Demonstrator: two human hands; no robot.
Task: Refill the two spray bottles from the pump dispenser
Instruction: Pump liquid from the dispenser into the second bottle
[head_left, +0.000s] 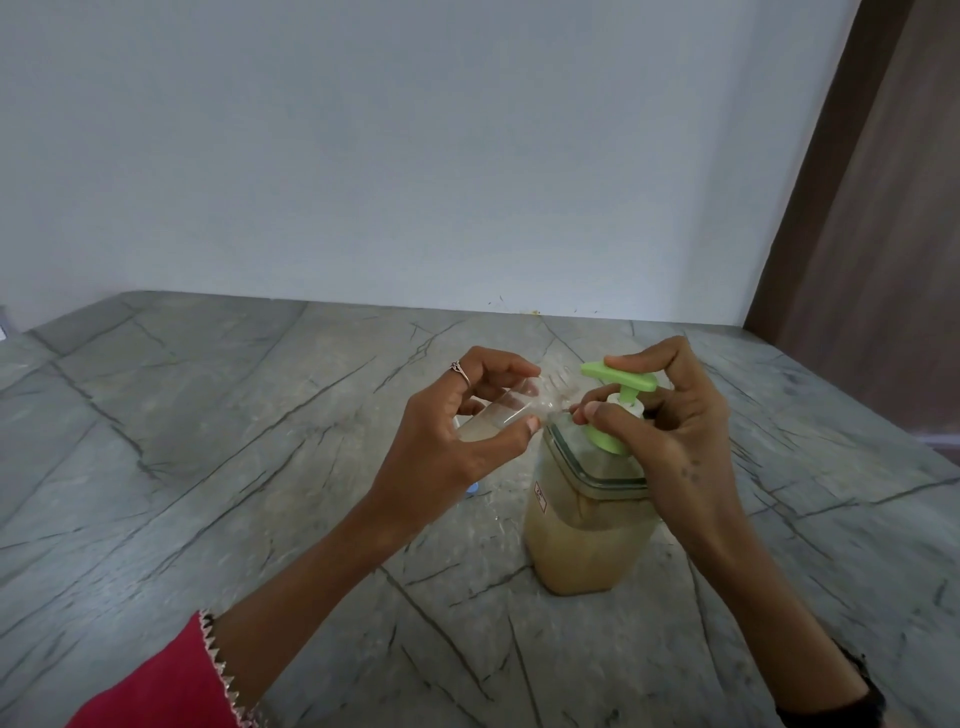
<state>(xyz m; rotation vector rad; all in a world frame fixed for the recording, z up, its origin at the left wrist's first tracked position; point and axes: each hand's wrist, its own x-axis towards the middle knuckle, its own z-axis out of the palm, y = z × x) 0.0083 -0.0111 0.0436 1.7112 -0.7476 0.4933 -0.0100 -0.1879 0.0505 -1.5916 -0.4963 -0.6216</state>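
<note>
A clear square pump dispenser (587, 545) holding tan liquid stands on the grey stone counter (208, 441). Its light green pump head (621, 378) is raised. My right hand (670, 415) is closed around the pump, fingers over the top plate and thumb at the stem. My left hand (467, 421) holds a small clear spray bottle (511, 408), capless and tilted, its open neck touching the dispenser's spout. Some pale liquid lies in the bottle. A small blue piece (472, 487) shows under my left wrist, mostly hidden. A second bottle is not visible.
A plain pale wall (415, 156) closes the counter's far side. A brown wooden panel (883, 234) stands at the right. The counter's right edge runs diagonally near that panel.
</note>
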